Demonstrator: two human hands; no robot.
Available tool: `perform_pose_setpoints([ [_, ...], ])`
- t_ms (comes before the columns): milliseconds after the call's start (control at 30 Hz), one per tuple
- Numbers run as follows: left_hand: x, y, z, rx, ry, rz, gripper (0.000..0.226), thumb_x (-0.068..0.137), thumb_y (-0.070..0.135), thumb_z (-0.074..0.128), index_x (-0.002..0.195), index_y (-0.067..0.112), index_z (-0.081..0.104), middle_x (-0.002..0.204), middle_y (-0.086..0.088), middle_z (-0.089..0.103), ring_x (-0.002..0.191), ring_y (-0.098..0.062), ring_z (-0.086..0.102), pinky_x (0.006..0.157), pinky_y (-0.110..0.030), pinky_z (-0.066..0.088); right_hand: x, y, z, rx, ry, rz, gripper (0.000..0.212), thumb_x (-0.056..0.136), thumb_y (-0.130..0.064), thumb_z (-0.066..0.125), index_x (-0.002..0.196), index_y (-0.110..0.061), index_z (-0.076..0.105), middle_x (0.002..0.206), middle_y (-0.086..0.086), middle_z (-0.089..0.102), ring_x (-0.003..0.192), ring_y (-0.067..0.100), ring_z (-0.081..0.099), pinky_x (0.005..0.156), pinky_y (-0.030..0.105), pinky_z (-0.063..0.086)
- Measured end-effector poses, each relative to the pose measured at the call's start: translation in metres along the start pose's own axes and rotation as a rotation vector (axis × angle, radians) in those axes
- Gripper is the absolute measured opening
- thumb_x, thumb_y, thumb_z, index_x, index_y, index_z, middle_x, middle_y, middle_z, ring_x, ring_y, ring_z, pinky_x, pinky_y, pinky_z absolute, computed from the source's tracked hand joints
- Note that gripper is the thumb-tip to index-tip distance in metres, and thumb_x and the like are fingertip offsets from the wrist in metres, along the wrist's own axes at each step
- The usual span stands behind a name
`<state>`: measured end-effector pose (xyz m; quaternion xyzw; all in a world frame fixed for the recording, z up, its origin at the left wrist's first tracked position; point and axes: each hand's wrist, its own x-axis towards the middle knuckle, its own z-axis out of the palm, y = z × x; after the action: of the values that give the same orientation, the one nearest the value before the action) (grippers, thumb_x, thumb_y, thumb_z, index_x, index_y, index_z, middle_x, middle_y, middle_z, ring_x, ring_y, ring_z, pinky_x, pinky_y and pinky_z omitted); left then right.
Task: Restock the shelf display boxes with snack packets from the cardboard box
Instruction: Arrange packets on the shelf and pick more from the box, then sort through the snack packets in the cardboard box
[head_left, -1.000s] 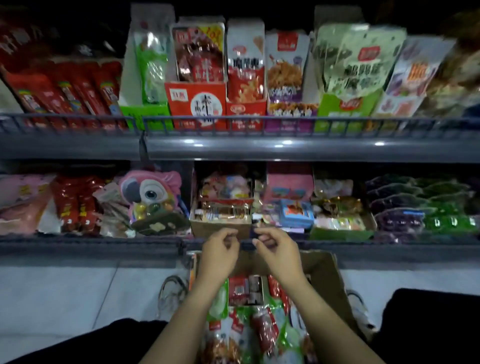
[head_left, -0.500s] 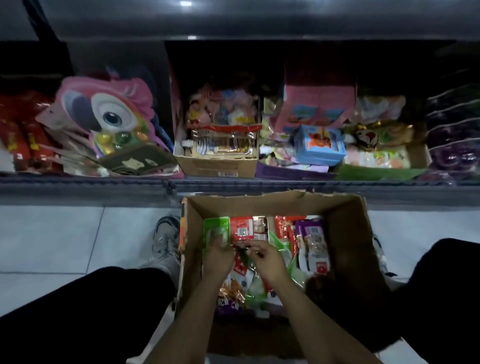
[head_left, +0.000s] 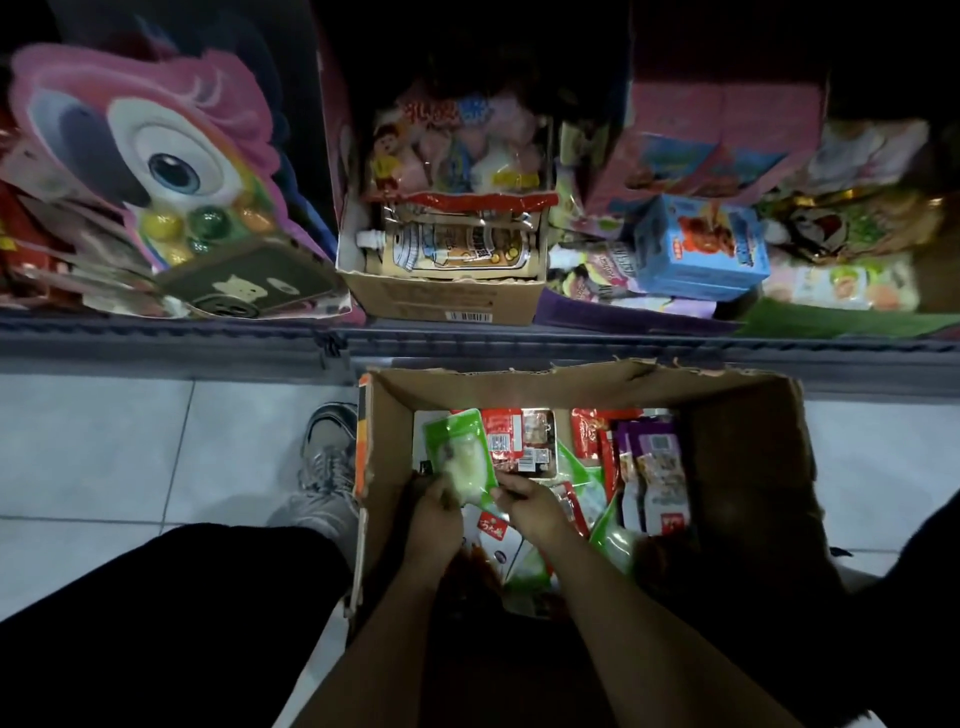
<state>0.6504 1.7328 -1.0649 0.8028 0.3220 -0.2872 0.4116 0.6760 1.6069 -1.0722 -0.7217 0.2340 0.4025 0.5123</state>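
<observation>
**Both hands on a green packet inside the cardboard box**

Head view: The cardboard box sits open on the tiled floor at about 6 o'clock from the frame's centre, its torn far rim just below the shelf edge. Inside lie snack packets in a loose heap: a red packet with a barcode near the far wall, purple packets at 3 o'clock from it, and more green and red ones beneath.

The left hand and the right hand meet at the box's left half. Both grip the lower edge of a green packet, fingers curled around it; the packet stands tilted, its top pointing toward 12 o'clock, overlapping the red packet's left side. The picture is blurred here, so the exact finger positions are unclear.

On the shelf at 12 o'clock from the box stands a brown display box holding a spouted pouch and pastel sweets behind it. At 3 o'clock from that lies a blue carton on mixed packets. At 9 o'clock a pink owl-shaped card leans outward.

A grey sneaker rests on the tiles just beside the box's left wall, at 9 o'clock from the hands. Dark-trousered legs flank the box on both sides.
</observation>
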Motion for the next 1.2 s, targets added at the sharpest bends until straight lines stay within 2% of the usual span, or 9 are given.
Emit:
perform_pose_setpoints([
  [133, -0.004, 0.0, 0.014, -0.117, 0.047, -0.029, 0.028, 0.093, 0.006, 0.052, 0.119, 0.012, 0.062, 0.128, -0.01, 0.057, 0.115, -0.024, 0.054, 0.097, -0.026, 0.042, 0.002, 0.004, -0.002, 0.078, 0.121, 0.056, 0.034, 0.085, -0.01, 0.067, 0.118, -0.001, 0.062, 0.12, 0.013, 0.063, 0.108, 0.025, 0.06, 0.086, 0.023, 0.044],
  [267, -0.008, 0.012, 0.017, -0.338, 0.067, -0.074, 0.021, 0.088, 0.0, 0.058, 0.107, 0.008, 0.063, 0.107, -0.008, 0.062, 0.096, -0.023, 0.056, 0.078, -0.02, 0.04, 0.0, 0.004, -0.016, 0.161, 0.195, 0.111, 0.027, 0.085, -0.012, 0.067, 0.11, -0.001, 0.066, 0.116, 0.014, 0.065, 0.093, 0.019, 0.058, 0.078, 0.02, 0.041],
  [400, -0.015, 0.027, 0.016, -0.599, 0.061, -0.168, 0.019, 0.084, 0.001, 0.065, 0.102, 0.002, 0.064, 0.078, -0.02, 0.059, 0.063, -0.017, 0.046, 0.051, -0.018, 0.037, -0.013, -0.002, -0.04, 0.259, 0.224, 0.092, 0.03, 0.087, -0.012, 0.064, 0.114, 0.001, 0.064, 0.12, 0.013, 0.063, 0.106, 0.024, 0.058, 0.069, 0.017, 0.042],
  [500, -0.028, 0.039, 0.014, -0.689, 0.029, -0.182, 0.006, 0.084, 0.005, 0.067, 0.087, 0.008, 0.064, 0.07, -0.012, 0.06, 0.062, -0.014, 0.049, 0.054, -0.02, 0.04, -0.027, -0.007, -0.053, 0.286, 0.219, 0.066, 0.03, 0.09, -0.016, 0.062, 0.116, -0.001, 0.063, 0.122, 0.012, 0.062, 0.106, 0.022, 0.056, 0.078, 0.018, 0.041],
  [567, -0.037, 0.046, 0.011, -0.69, -0.007, -0.168, 0.013, 0.083, 0.013, 0.07, 0.092, 0.005, 0.067, 0.071, -0.006, 0.062, 0.06, -0.012, 0.052, 0.052, -0.018, 0.043, -0.037, -0.01, -0.061, 0.311, 0.213, 0.044, 0.03, 0.09, -0.016, 0.06, 0.116, -0.002, 0.063, 0.122, 0.013, 0.062, 0.098, 0.018, 0.055, 0.067, 0.017, 0.042],
  [733, -0.062, 0.065, 0.002, -0.731, -0.094, -0.168, 0.037, 0.07, 0.038, 0.078, 0.101, 0.018, 0.07, 0.104, -0.006, 0.07, 0.096, -0.025, 0.064, 0.093, -0.04, 0.05, -0.072, -0.021, -0.078, 0.362, 0.199, -0.013, 0.036, 0.093, -0.024, 0.057, 0.122, -0.003, 0.059, 0.108, 0.009, 0.061, 0.098, 0.02, 0.054, 0.075, 0.021, 0.041],
  [933, -0.096, 0.084, -0.014, -0.75, -0.144, 0.006, 0.044, 0.057, 0.05, 0.082, 0.093, 0.025, 0.073, 0.108, -0.005, 0.07, 0.101, -0.024, 0.065, 0.098, -0.047, 0.047, -0.121, -0.035, -0.092, 0.454, 0.175, -0.096, 0.023, 0.091, -0.023, 0.06, 0.109, -0.01, 0.067, 0.114, 0.008, 0.066, 0.1, 0.021, 0.061, 0.097, 0.036, 0.046],
  [1100, -0.15, 0.121, -0.048, -0.773, -0.326, 0.215, 0.036, 0.086, 0.011, 0.063, 0.121, 0.015, 0.059, 0.108, -0.011, 0.07, 0.092, -0.022, 0.068, 0.075, -0.032, 0.056, -0.173, -0.06, -0.109, 0.539, -0.05, -0.258, 0.023, 0.095, -0.002, 0.047, 0.113, 0.0, 0.061, 0.098, 0.01, 0.069, 0.089, 0.022, 0.066, 0.079, 0.031, 0.054],
  [1200, -0.174, 0.135, -0.066, -0.701, -0.414, 0.31, 0.053, 0.082, -0.002, 0.063, 0.131, 0.012, 0.051, 0.115, -0.014, 0.067, 0.103, -0.026, 0.064, 0.089, -0.037, 0.052, -0.206, -0.075, -0.119, 0.611, -0.164, -0.318, 0.025, 0.091, 0.007, 0.048, 0.112, -0.001, 0.058, 0.1, 0.014, 0.068, 0.087, 0.022, 0.066, 0.074, 0.027, 0.057],
])
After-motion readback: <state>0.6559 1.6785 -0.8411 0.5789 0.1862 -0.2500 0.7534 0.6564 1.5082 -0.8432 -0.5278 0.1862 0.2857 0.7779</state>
